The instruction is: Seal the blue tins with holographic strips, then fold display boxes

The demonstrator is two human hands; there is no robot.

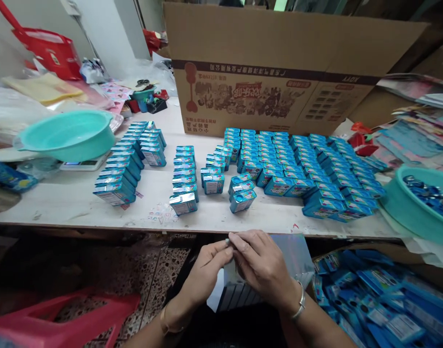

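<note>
A shiny silvery box [292,253] with a row of dark-edged panels along its near side rests on my lap, just below the table edge. My left hand [208,268] is closed at the box's left end, thumb and fingertips pinched together at its upper edge. Across from it, my right hand [263,261] bends over the top with its fingers closed at the same edge. The fingertips of both hands nearly meet, and they hide what lies between them. Nearest on the table, small blue packs [243,200] stand upright in rows.
A brown carton [297,43] stands behind the rows of packs. Left is a turquoise basin [67,135] on a white scale [85,163]; right, another turquoise basin [406,212] holds small shiny blue pieces. Blue boxes [380,299] fill a container below. A red stool [72,314] stands lower left.
</note>
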